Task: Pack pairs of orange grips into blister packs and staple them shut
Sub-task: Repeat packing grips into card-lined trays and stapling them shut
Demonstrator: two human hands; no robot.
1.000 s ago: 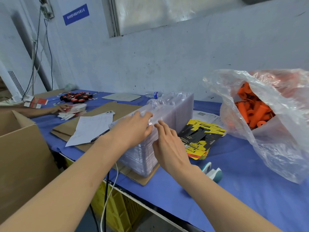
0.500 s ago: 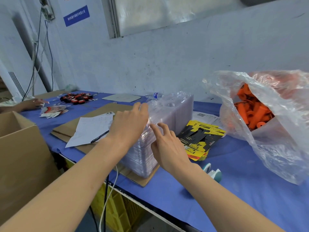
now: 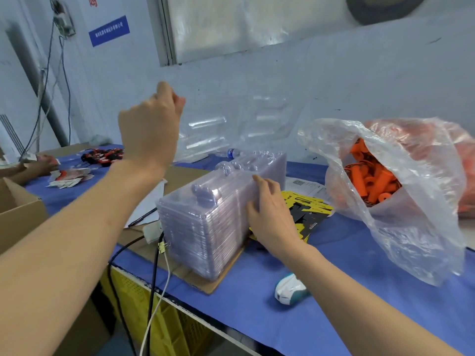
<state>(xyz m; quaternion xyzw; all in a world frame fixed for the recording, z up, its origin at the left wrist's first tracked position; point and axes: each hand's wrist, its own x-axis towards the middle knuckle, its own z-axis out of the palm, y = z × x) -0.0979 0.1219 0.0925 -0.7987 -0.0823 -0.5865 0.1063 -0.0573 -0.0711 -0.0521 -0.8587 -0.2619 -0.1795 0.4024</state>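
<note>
Your left hand [image 3: 149, 129] pinches one clear blister pack [image 3: 231, 129] by its edge, raised above the stack of blister packs [image 3: 205, 227] near the table's near edge. The pack's moulded cavities glint. Your right hand [image 3: 272, 217], fingers straight, rests on the stack's right side. To the right, orange grips [image 3: 370, 181] fill a plastic bag [image 3: 411, 240] on the blue table [image 3: 334, 291], below a scuffed white wall [image 3: 334, 86].
</note>
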